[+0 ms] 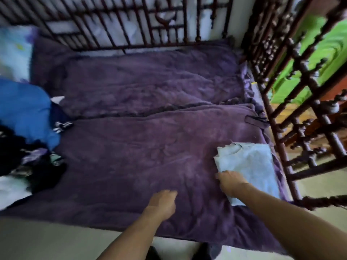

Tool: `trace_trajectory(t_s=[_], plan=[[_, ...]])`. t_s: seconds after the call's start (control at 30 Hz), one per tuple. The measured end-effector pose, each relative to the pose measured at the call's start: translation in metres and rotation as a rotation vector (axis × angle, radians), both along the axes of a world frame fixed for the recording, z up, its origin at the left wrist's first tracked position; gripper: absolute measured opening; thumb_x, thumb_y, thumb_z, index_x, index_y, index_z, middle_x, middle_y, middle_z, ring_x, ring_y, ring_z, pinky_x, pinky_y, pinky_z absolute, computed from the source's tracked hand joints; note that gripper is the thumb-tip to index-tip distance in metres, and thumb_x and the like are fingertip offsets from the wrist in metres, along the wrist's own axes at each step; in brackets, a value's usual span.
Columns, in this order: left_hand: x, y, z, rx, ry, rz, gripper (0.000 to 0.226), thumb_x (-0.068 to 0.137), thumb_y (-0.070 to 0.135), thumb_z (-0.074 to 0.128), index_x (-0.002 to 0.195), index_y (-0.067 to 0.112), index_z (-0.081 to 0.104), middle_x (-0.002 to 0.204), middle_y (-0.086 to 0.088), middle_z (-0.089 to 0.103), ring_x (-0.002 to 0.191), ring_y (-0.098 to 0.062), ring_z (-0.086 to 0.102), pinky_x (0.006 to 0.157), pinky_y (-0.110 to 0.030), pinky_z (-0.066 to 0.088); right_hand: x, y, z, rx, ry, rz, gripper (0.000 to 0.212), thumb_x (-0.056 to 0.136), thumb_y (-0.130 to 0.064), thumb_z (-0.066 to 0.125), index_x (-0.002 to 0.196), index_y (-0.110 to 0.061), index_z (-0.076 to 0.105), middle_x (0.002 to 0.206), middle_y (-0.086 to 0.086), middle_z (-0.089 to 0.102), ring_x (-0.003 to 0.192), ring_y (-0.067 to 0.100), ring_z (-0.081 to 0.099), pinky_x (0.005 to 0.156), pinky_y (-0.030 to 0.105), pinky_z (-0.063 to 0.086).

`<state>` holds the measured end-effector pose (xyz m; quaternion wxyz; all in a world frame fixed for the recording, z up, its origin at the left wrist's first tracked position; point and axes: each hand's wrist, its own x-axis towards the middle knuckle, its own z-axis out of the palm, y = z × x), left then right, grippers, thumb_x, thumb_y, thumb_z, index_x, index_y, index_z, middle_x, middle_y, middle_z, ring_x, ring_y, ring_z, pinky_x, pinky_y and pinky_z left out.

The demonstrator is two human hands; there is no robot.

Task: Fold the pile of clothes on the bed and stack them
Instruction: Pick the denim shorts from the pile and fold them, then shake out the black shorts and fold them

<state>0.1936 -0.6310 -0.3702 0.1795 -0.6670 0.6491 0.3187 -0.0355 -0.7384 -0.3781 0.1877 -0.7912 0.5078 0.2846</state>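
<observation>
A bed seen from above, from its near edge, covered by a purple blanket (140, 147); the picture is somewhat blurred. At the far left corner lies a pale blue patterned pillow (15, 53). Along the bed's left edge sits the unfolded pile of clothes (28, 143): a bright blue garment (24, 109) on the far side, black pieces (37, 171) nearer, and something white (11, 190) at the near end.

Near the middle of the near edge, the left hand (163, 201) hangs over the blanket, fingers loosely curled and holding nothing. To its right, the right hand (231, 180) rests on the near left part of a folded light blue cloth (247, 164). Blur hides whether its fingers pinch the cloth or only press on it. The cloth lies flat by the bed's right edge, close to the near right corner, well apart from the pile.

A dark wooden lattice rail (131, 21) runs along the far edge, and a carved rail (293, 91) along the right edge, with green fabric (319, 59) beyond it.
</observation>
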Motion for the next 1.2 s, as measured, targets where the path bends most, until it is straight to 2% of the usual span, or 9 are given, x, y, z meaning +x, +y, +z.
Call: trace_trajectory(t_s=[0.23,0.37,0.47,0.57,0.77,0.97,1.07,1.2], plan=[[0.171,0.086,0.057,-0.121,-0.087,0.243,0.031,0.093,0.019,0.041,0.121,0.015,0.051,0.126,-0.012,0.057,0.116,-0.033,0.054,0.093,-0.042,0.045,0.184,0.039,0.05,-0.074,-0.055,0.306,0.031,0.094,-0.019,0.046,0.123,-0.018,0.057,0.127,0.007,0.061,0.118,0.028,0.058,0.092,0.036,0.047],[0.271,0.157,0.073,-0.126,-0.137,0.356,0.03,0.094,0.02,0.042,0.121,0.014,0.052,0.125,-0.012,0.057,0.114,-0.032,0.055,0.092,-0.04,0.046,0.291,0.073,0.07,-0.109,-0.091,0.415,0.04,0.093,-0.021,0.048,0.134,-0.025,0.048,0.129,0.005,0.06,0.117,0.027,0.057,0.09,0.034,0.046],[0.349,0.207,0.086,-0.139,-0.185,0.422,0.037,0.094,0.022,0.044,0.13,0.018,0.051,0.132,-0.011,0.055,0.122,-0.031,0.052,0.1,-0.039,0.043,0.377,0.102,0.078,-0.123,-0.148,0.455,0.04,0.094,-0.026,0.046,0.134,-0.027,0.048,0.13,0.004,0.058,0.117,0.027,0.056,0.092,0.034,0.046],[0.418,0.249,0.099,-0.145,-0.201,0.504,0.043,0.098,0.025,0.042,0.14,0.017,0.044,0.144,-0.01,0.046,0.133,-0.027,0.043,0.11,-0.037,0.032,0.454,0.132,0.088,-0.133,-0.211,0.525,0.039,0.095,-0.027,0.042,0.134,-0.027,0.048,0.129,0.005,0.058,0.115,0.028,0.057,0.089,0.034,0.045],[0.52,0.296,0.119,-0.178,-0.182,0.652,0.045,0.099,0.023,0.04,0.143,0.017,0.04,0.148,-0.01,0.041,0.134,-0.025,0.041,0.109,-0.034,0.031,0.581,0.16,0.105,-0.152,-0.274,0.643,0.037,0.092,-0.027,0.044,0.128,-0.025,0.052,0.128,0.007,0.058,0.115,0.03,0.056,0.089,0.036,0.046],[0.593,0.314,0.089,-0.155,-0.159,0.683,0.046,0.101,0.019,0.039,0.146,0.014,0.034,0.151,-0.009,0.036,0.138,-0.021,0.035,0.112,-0.033,0.022,0.681,0.155,0.081,-0.076,-0.271,0.669,0.043,0.091,-0.028,0.045,0.134,-0.028,0.048,0.13,0.006,0.058,0.116,0.028,0.056,0.087,0.035,0.046],[0.638,0.309,0.066,-0.103,-0.154,0.69,0.045,0.1,0.022,0.039,0.144,0.014,0.037,0.148,-0.009,0.039,0.136,-0.024,0.037,0.113,-0.036,0.025,0.735,0.144,0.053,-0.026,-0.235,0.673,0.046,0.091,-0.031,0.048,0.137,-0.027,0.044,0.129,0.006,0.057,0.116,0.028,0.055,0.088,0.035,0.047],[0.702,0.293,0.041,-0.053,-0.179,0.698,0.041,0.096,0.02,0.041,0.137,0.015,0.043,0.139,-0.007,0.048,0.129,-0.025,0.045,0.105,-0.035,0.036,0.816,0.132,0.009,0.027,-0.223,0.662,0.04,0.091,-0.029,0.048,0.13,-0.024,0.05,0.129,0.006,0.057,0.117,0.027,0.055,0.09,0.035,0.046]])
